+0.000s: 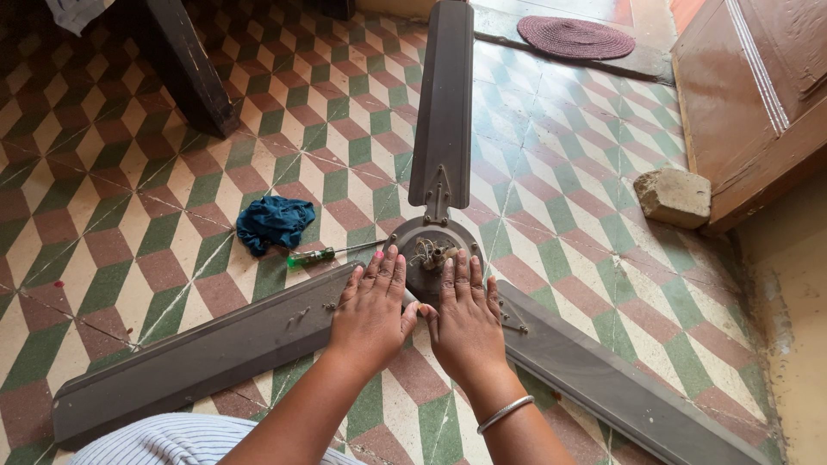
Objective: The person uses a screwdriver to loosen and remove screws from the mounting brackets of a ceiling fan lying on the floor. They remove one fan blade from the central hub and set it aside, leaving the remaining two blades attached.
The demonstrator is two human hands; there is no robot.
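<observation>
- The left hand [372, 312] lay flat and open, fingers spread a little, palm down on the near edge of the fan hub [433, 255]; it gripped nothing.
- The right hand [466, 320] lay just beside it, also flat and open on the hub, thumbs almost touching; a silver bangle [505, 412] circled its wrist.
- The ceiling fan rested on the tiled floor [129, 224], one blade [445, 103] pointing away beyond the fingertips, another blade [202, 357] running out left of the left hand, a third blade [620, 387] right of the right hand.
- A green-handled screwdriver [332, 253] lay just beyond the left hand, near a blue cloth [274, 222].
- A stone block [674, 196] sat well off to the right by a wooden door [749, 95].
</observation>
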